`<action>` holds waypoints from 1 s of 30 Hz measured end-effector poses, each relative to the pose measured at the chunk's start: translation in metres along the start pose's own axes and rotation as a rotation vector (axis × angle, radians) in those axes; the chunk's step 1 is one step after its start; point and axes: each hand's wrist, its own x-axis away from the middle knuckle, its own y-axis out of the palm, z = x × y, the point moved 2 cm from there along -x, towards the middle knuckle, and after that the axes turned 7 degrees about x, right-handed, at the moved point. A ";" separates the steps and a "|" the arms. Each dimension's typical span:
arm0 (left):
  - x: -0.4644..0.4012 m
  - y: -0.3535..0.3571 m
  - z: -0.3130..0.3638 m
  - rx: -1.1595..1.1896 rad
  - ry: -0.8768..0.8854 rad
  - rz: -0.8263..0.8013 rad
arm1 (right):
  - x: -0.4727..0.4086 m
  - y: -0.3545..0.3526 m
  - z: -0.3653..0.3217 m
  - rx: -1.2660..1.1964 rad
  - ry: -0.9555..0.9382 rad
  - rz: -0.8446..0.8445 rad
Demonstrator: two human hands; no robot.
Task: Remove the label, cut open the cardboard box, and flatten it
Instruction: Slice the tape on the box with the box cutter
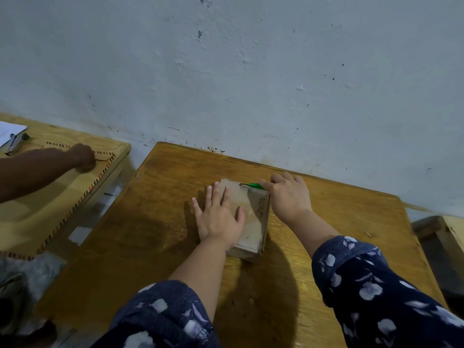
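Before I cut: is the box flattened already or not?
Not flattened. The cardboard box stands on the table, its side walls visible.

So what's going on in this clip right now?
A person is working on a small cardboard box on a wooden table. The left hand lies flat on its top, pinning it, while the right hand holds a green-handled cutter at the box's far edge. The box looks unflattened. At a neighbouring table, another person's hand presses flattened cardboard.

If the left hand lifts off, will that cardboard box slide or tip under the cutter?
Probably slide, not tip: the cardboard box lies low and wide on a smooth wooden table. It looks small and likely light, since the flat left hand pins it. The right hand works a green cutter at its far edge.
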 end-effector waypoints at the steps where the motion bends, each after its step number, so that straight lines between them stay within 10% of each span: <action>1: 0.000 0.000 0.000 -0.002 0.002 0.000 | 0.001 0.001 0.002 -0.001 0.008 -0.002; 30: 0.000 0.000 0.002 -0.020 0.009 0.012 | -0.019 -0.002 -0.022 -0.045 -0.005 -0.053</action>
